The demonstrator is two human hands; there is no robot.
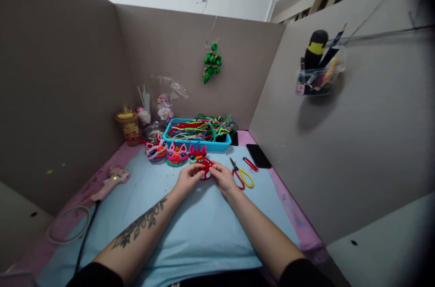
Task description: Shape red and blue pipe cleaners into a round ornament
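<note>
Between both hands is a red ring-shaped piece, apparently of pipe cleaner (205, 170), held just above the blue cloth. My left hand (189, 178) pinches its left side, and my right hand (222, 177) pinches the right side. The fingers cover part of it. Right behind the hands stand three colourful pipe-cleaner animal heads: a pink, white and red one (157, 149), a pink and teal one (176, 155), and a red one (196, 153) partly hidden by the red piece.
A blue tray (214, 145) of pipe cleaners stands behind. To the right lie scissors (243, 174), a red cutter (250, 164) and a black phone (258, 156). A pink glue gun (113, 182) with its cord is at left. Partition walls enclose the table; a pen box (316, 81) hangs right.
</note>
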